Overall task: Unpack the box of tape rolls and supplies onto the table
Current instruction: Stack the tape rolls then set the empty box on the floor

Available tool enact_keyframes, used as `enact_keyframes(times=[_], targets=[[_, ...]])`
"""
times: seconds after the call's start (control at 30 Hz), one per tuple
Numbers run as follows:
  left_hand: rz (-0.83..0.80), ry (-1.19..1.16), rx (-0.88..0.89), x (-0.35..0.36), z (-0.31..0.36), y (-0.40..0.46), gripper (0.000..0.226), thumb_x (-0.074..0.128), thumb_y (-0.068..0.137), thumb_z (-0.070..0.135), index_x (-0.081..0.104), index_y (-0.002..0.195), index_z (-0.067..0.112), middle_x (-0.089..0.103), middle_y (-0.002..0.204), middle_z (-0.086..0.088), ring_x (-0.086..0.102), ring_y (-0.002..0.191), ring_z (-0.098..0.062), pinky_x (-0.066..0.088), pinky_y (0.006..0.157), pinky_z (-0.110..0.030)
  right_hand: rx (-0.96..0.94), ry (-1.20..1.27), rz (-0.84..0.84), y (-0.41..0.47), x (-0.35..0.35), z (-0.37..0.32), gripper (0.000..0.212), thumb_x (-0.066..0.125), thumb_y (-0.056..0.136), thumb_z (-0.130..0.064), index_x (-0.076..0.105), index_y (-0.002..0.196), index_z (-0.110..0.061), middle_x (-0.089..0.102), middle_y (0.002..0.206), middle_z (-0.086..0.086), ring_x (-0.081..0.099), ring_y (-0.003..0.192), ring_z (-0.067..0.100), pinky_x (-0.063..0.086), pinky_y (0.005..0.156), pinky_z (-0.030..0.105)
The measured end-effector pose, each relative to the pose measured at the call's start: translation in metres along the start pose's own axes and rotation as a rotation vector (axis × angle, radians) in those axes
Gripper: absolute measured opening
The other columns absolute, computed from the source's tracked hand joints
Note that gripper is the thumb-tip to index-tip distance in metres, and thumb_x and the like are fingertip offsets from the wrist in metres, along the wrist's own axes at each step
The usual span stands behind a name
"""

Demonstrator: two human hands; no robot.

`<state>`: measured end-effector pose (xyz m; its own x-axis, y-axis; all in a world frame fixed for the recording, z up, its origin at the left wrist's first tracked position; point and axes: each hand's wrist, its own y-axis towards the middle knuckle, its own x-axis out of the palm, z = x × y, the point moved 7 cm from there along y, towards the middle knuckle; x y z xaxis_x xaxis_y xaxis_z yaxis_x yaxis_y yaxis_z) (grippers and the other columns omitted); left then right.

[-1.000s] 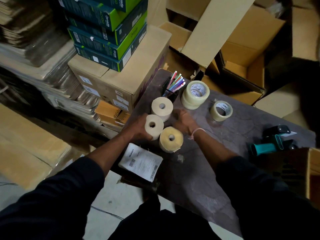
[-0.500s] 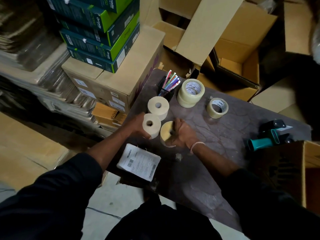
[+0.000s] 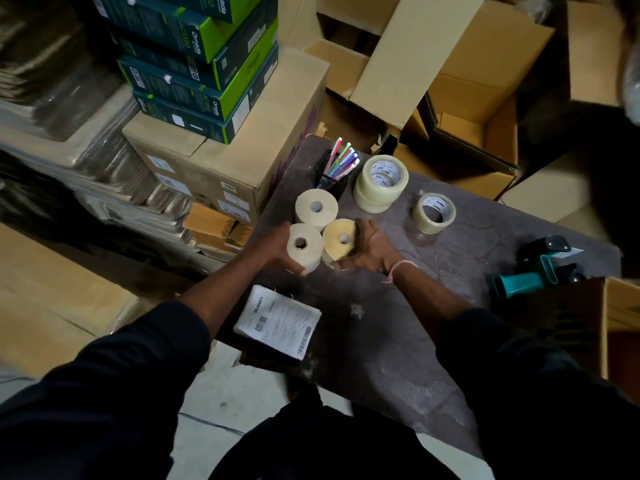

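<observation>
Head view, looking down on a dark table [image 3: 398,334]. Left hand [image 3: 273,249] wrapped round a pale roll [image 3: 304,247], fingers curled under its near side. Right hand [image 3: 369,251] cupped against a yellower roll [image 3: 341,241], palm and thumb pressed to its right flank — gripping or merely steadying, cannot tell. Both rolls upright, cores pointing up, touching each other; a third pale roll [image 3: 316,209] just behind, near a black pen holder [image 3: 334,180]. Clear tape stack [image 3: 381,183] and a single clear roll [image 3: 433,212] further right, tape dispenser [image 3: 533,273] well apart. Open box [image 3: 620,306] at the right edge, nearer the right hand — likely the one to reach back in.
</observation>
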<state>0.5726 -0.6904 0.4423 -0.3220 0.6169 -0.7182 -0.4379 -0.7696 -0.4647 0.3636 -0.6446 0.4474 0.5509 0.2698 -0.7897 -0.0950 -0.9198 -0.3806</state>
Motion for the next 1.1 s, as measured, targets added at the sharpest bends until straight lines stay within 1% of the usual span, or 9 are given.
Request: enact_keyframes(times=[0.1, 0.2, 0.27, 0.37, 0.53, 0.73, 0.83, 0.97, 1.1], targets=[[-0.068, -0.008, -0.026, 0.003, 0.004, -0.001, 0.120, 0.095, 0.061, 0.041, 0.022, 0.151, 0.007, 0.038, 0.153, -0.013, 0.039, 0.141, -0.031, 0.039, 0.101, -0.039, 0.008, -0.001, 0.012, -0.009, -0.004, 0.005, 0.114, 0.095, 0.053, -0.042, 0.036, 0.145, -0.011, 0.048, 0.133, 0.009, 0.045, 0.122, 0.026, 0.038, 0.103, 0.033], [-0.044, 0.002, -0.021, -0.003, 0.020, -0.001, 0.142, 0.087, 0.066, 0.055, -0.007, 0.158, 0.004, 0.008, 0.168, -0.014, 0.016, 0.153, -0.033, 0.023, 0.120, -0.047, 0.036, -0.051, -0.008, -0.023, -0.015, 0.014, 0.108, 0.092, 0.064, -0.029, 0.031, 0.150, -0.004, 0.043, 0.142, 0.018, 0.041, 0.130, 0.034, 0.035, 0.107, 0.035], [0.110, 0.082, 0.068, -0.013, 0.042, -0.002, 0.120, 0.079, 0.077, 0.057, 0.007, 0.158, 0.004, 0.017, 0.165, -0.017, 0.021, 0.151, -0.034, 0.024, 0.119, -0.045, 0.086, -0.061, 0.015, -0.033, -0.027, 0.026, 0.106, 0.089, 0.068, -0.021, 0.028, 0.153, -0.004, 0.038, 0.147, 0.019, 0.041, 0.134, 0.034, 0.036, 0.110, 0.035], [0.285, 0.092, 0.281, -0.018, 0.087, -0.007, 0.081, 0.074, 0.087, 0.034, 0.035, 0.150, 0.000, 0.037, 0.154, -0.021, 0.034, 0.143, -0.038, 0.027, 0.117, -0.043, 0.164, -0.053, 0.065, -0.047, -0.045, 0.046, 0.101, 0.085, 0.071, -0.015, 0.027, 0.154, -0.005, 0.034, 0.151, 0.021, 0.042, 0.136, 0.036, 0.039, 0.113, 0.038], [0.265, 0.071, 0.469, 0.017, 0.144, -0.006, 0.049, 0.068, 0.083, 0.021, 0.057, 0.128, 0.003, 0.054, 0.132, -0.017, 0.050, 0.121, -0.038, 0.043, 0.104, -0.049, 0.297, -0.102, 0.113, -0.078, -0.079, 0.084, 0.080, 0.077, 0.083, -0.022, 0.035, 0.148, 0.001, 0.039, 0.147, 0.026, 0.038, 0.136, 0.039, 0.032, 0.112, 0.034], [0.085, 0.065, 0.578, 0.086, 0.216, -0.016, 0.048, 0.068, 0.086, 0.024, 0.058, 0.128, 0.004, 0.055, 0.128, -0.017, 0.054, 0.122, -0.034, 0.042, 0.106, -0.038, 0.436, -0.100, 0.184, -0.124, -0.122, 0.141, 0.083, 0.077, 0.083, -0.026, 0.034, 0.149, -0.002, 0.033, 0.154, 0.024, 0.031, 0.144, 0.035, 0.031, 0.117, 0.037], [0.008, 0.050, 0.581, 0.109, 0.256, -0.021, 0.051, 0.069, 0.090, 0.024, 0.055, 0.136, 0.007, 0.053, 0.136, -0.013, 0.051, 0.127, -0.027, 0.037, 0.107, -0.030, 0.425, -0.108, 0.248, -0.148, -0.150, 0.158, 0.072, 0.069, 0.089, -0.020, 0.033, 0.149, 0.000, 0.035, 0.150, 0.023, 0.036, 0.140, 0.036, 0.032, 0.115, 0.036], [-0.051, -0.044, 0.538, 0.133, 0.307, -0.029, 0.050, 0.070, 0.091, 0.025, 0.055, 0.136, 0.010, 0.055, 0.135, -0.011, 0.057, 0.124, -0.025, 0.048, 0.105, -0.038, 0.393, -0.010, 0.383, -0.187, -0.193, 0.179, 0.060, 0.065, 0.088, -0.007, 0.044, 0.145, -0.007, 0.045, 0.144, 0.017, 0.047, 0.131, 0.032, 0.038, 0.110, 0.034], [-0.045, -0.155, 0.507, 0.158, 0.359, -0.052, 0.046, 0.071, 0.091, 0.023, 0.057, 0.134, 0.011, 0.061, 0.132, -0.009, 0.063, 0.113, -0.019, 0.051, 0.093, -0.027, 0.298, 0.302, 0.605, -0.244, -0.227, 0.213, 0.055, 0.069, 0.082, 0.001, 0.057, 0.134, -0.009, 0.064, 0.127, 0.010, 0.066, 0.112, 0.022, 0.055, 0.097, 0.032]])
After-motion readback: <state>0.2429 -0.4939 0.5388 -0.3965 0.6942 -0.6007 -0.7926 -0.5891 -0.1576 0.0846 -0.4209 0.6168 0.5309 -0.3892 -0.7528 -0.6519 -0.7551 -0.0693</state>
